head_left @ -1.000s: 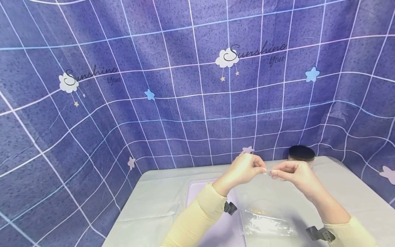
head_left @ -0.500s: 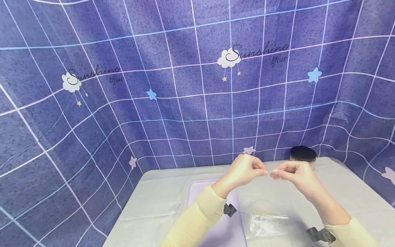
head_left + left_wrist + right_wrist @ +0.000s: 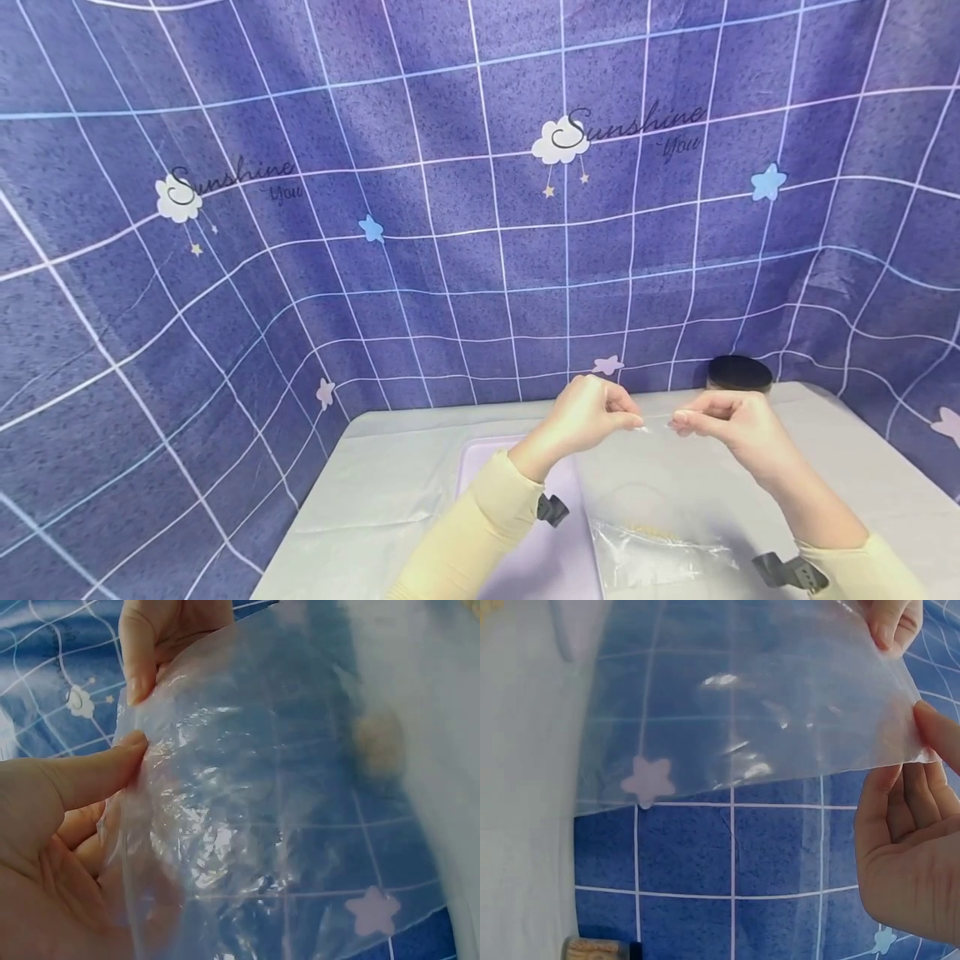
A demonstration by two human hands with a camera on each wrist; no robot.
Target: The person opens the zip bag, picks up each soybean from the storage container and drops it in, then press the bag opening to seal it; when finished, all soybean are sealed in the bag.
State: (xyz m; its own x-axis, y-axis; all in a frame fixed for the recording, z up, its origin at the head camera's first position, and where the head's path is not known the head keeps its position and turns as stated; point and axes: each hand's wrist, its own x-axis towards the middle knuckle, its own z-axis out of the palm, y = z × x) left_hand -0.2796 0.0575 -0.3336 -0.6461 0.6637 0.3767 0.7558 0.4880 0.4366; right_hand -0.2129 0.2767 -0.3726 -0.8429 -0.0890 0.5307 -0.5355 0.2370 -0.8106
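A clear plastic bag (image 3: 225, 817) hangs between both hands, its upper edge held up above the table. My left hand (image 3: 588, 412) pinches that edge between thumb and fingers. A short way to its right, my right hand (image 3: 738, 425) pinches the same edge, as the right wrist view also shows with the bag (image 3: 742, 697) stretched flat. The film is see-through and glossy with small creases. In the head view it is hard to make out apart from shiny patches. Small yellowish bits (image 3: 652, 531) show near it; whether they lie inside or behind it I cannot tell.
A pale purple tray (image 3: 555, 550) lies on the grey-white covered table (image 3: 390, 475), under and beside the left forearm. A jar with a black lid (image 3: 738, 372) stands at the back right. A blue-purple gridded cloth (image 3: 450, 208) hangs behind the table.
The fingertips of both hands came closer together, then moved apart, so the gap along the bag's edge is wider now. The shiny film below has shifted slightly.
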